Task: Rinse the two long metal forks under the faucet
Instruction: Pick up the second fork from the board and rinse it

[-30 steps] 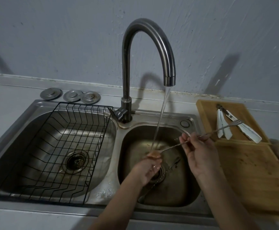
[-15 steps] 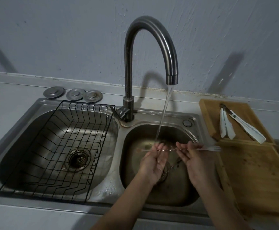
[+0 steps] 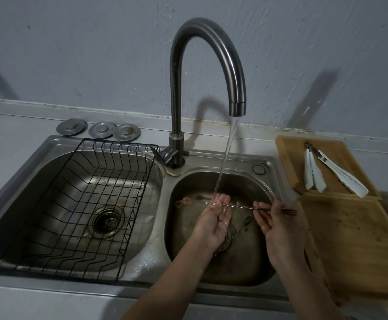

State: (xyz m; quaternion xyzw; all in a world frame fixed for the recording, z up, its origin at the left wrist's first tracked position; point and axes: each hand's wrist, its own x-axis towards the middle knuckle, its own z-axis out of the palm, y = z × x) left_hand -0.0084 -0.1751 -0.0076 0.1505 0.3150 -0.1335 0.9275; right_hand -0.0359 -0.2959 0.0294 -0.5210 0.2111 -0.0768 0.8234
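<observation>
A long twisted metal fork point(image 3: 239, 206) lies level across the right sink basin point(image 3: 241, 271), under the water stream point(image 3: 225, 158) from the dark gooseneck faucet point(image 3: 188, 72). My right hand point(image 3: 278, 225) pinches it near the tined end, which points right. My left hand point(image 3: 216, 218) holds the shaft where the water lands. The handle end sticks out to the left of that hand. A second long metal fork point(image 3: 239, 229) lies on the basin floor by the drain, partly hidden behind my left hand.
A black wire rack point(image 3: 77, 204) fills the left basin. Three metal drain covers point(image 3: 98, 130) lie behind it. Right of the sink sit two wooden cutting boards point(image 3: 354, 245); the far one carries white-tipped tongs point(image 3: 336, 176).
The fork has swung from tilted, tines up over the board, to level, then slid leftward through the stream. My left hand has shifted along the shaft.
</observation>
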